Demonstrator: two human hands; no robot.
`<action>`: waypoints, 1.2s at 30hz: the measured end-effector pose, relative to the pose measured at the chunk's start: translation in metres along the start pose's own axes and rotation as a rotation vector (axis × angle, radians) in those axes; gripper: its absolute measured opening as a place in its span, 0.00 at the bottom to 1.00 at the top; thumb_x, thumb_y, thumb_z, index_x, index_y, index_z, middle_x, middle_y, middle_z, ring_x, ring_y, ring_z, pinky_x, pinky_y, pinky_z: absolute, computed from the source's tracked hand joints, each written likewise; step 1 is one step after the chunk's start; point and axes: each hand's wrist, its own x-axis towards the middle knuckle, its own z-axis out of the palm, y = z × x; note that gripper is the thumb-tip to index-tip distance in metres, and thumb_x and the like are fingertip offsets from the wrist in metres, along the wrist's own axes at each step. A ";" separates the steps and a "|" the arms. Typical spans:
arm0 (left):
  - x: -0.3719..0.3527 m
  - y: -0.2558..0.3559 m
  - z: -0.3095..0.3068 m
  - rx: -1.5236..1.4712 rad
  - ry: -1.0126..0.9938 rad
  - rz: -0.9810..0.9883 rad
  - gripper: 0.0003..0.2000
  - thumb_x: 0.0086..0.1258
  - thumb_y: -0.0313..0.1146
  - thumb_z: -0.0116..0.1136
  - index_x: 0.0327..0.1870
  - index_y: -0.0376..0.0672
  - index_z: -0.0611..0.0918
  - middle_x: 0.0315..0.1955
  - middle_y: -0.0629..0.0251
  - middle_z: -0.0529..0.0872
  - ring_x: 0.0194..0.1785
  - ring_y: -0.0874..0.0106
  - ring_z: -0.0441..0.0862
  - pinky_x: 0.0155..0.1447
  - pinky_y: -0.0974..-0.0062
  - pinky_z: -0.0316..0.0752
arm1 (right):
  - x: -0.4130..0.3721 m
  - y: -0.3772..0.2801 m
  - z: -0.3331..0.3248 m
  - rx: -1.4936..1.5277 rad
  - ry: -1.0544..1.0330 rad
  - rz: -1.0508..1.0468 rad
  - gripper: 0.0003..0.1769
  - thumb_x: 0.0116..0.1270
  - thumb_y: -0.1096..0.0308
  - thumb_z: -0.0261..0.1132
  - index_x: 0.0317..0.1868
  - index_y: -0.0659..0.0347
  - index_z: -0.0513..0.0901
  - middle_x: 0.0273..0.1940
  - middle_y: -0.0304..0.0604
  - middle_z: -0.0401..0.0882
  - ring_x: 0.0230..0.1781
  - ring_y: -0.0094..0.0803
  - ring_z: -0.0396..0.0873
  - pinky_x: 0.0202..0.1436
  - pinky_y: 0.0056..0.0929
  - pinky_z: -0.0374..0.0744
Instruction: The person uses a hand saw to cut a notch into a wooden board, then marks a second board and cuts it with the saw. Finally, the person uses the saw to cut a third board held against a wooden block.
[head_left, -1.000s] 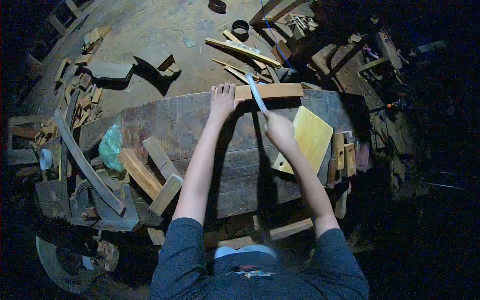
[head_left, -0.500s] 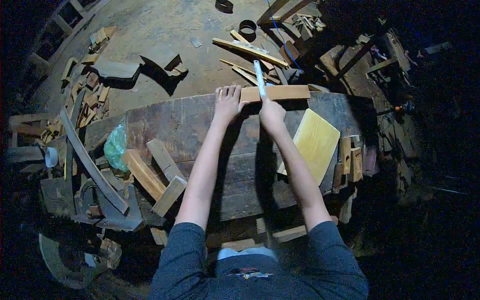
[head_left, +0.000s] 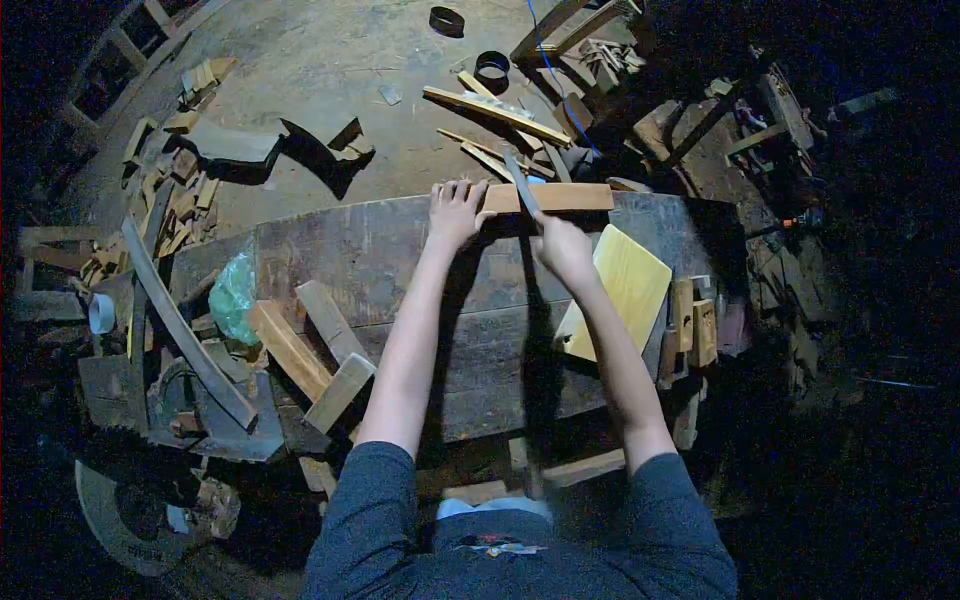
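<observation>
A narrow, light-brown wood strip [head_left: 575,197] lies along the far edge of the dark wooden bench [head_left: 480,345]. My left hand [head_left: 458,213] grips its left end, fingers over the far side and thumb toward me. In my closed right hand [head_left: 566,252] is a long, thin, flat metal blade [head_left: 521,184], which crosses the strip at a slant with its tip beyond the bench edge. Whether it is a file or a saw cannot be made out; its handle end is hidden in the fist. Beneath my right forearm rests a pale yellow board [head_left: 630,290].
Wood offcuts [head_left: 290,345] and a green plastic bag [head_left: 233,300] lie on the bench's left, beside a curved wooden piece [head_left: 185,320]. Small wooden blocks [head_left: 704,330] stand at the right edge. Long scraps [head_left: 497,113] litter the floor beyond.
My right hand has drawn back toward me and to the right, and the metal blade has turned to a steeper slant. My left hand keeps its hold on the strip.
</observation>
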 end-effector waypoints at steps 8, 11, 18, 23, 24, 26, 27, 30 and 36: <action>-0.001 0.005 0.000 -0.010 -0.077 -0.047 0.24 0.51 0.49 0.51 0.49 0.52 0.66 0.44 0.65 0.68 0.52 0.67 0.59 0.61 0.53 0.37 | -0.077 0.011 -0.022 0.080 -0.103 0.041 0.22 0.49 0.73 0.50 0.49 0.52 0.69 0.29 0.54 0.74 0.31 0.47 0.73 0.35 0.41 0.71; -0.002 0.006 0.003 -0.014 -0.066 -0.049 0.24 0.51 0.48 0.51 0.50 0.51 0.66 0.44 0.66 0.68 0.54 0.67 0.58 0.61 0.50 0.32 | -0.037 0.008 -0.007 0.073 -0.066 0.020 0.21 0.50 0.73 0.49 0.48 0.51 0.70 0.29 0.53 0.74 0.33 0.47 0.73 0.37 0.40 0.71; -0.003 0.005 0.004 -0.026 -0.020 -0.040 0.25 0.49 0.47 0.54 0.49 0.53 0.65 0.42 0.67 0.67 0.51 0.68 0.59 0.59 0.48 0.38 | 0.097 -0.005 0.037 0.048 0.012 0.018 0.12 0.46 0.72 0.53 0.33 0.64 0.76 0.31 0.58 0.74 0.33 0.46 0.74 0.35 0.39 0.73; -0.007 0.007 0.005 -0.032 0.003 -0.057 0.26 0.48 0.47 0.55 0.49 0.54 0.65 0.41 0.67 0.66 0.50 0.68 0.60 0.60 0.49 0.39 | 0.098 -0.014 0.037 0.036 -0.022 0.130 0.12 0.48 0.72 0.52 0.34 0.63 0.76 0.32 0.55 0.75 0.35 0.45 0.75 0.37 0.40 0.73; -0.008 0.008 0.004 -0.028 0.016 -0.048 0.26 0.48 0.47 0.55 0.49 0.54 0.65 0.41 0.67 0.66 0.50 0.67 0.60 0.60 0.49 0.39 | 0.087 -0.013 0.036 0.053 0.024 0.121 0.13 0.48 0.72 0.51 0.37 0.60 0.75 0.32 0.55 0.75 0.35 0.45 0.75 0.37 0.39 0.73; -0.007 0.009 0.002 -0.029 0.040 -0.042 0.26 0.48 0.48 0.54 0.49 0.54 0.65 0.41 0.67 0.66 0.50 0.67 0.59 0.60 0.49 0.40 | 0.072 -0.002 0.035 0.063 0.063 0.067 0.18 0.51 0.71 0.48 0.45 0.52 0.72 0.30 0.54 0.75 0.33 0.47 0.74 0.37 0.39 0.73; -0.008 0.011 0.000 -0.032 0.043 -0.039 0.26 0.47 0.48 0.54 0.49 0.52 0.66 0.42 0.66 0.67 0.51 0.67 0.60 0.60 0.50 0.39 | 0.058 0.002 0.031 0.059 0.064 0.069 0.18 0.51 0.71 0.48 0.45 0.52 0.72 0.30 0.54 0.75 0.33 0.47 0.74 0.37 0.39 0.73; -0.004 0.006 -0.002 -0.051 0.001 -0.044 0.25 0.48 0.48 0.54 0.48 0.50 0.67 0.43 0.65 0.68 0.52 0.67 0.60 0.60 0.52 0.39 | 0.008 0.008 0.016 0.099 0.010 0.013 0.20 0.50 0.71 0.49 0.47 0.52 0.71 0.29 0.55 0.74 0.31 0.48 0.74 0.35 0.41 0.72; -0.005 0.005 0.005 -0.071 -0.050 -0.055 0.24 0.49 0.48 0.53 0.48 0.51 0.66 0.44 0.65 0.68 0.53 0.67 0.59 0.59 0.51 0.40 | -0.076 0.015 -0.006 0.079 -0.054 0.044 0.25 0.49 0.72 0.49 0.52 0.50 0.65 0.27 0.55 0.74 0.28 0.48 0.73 0.33 0.42 0.71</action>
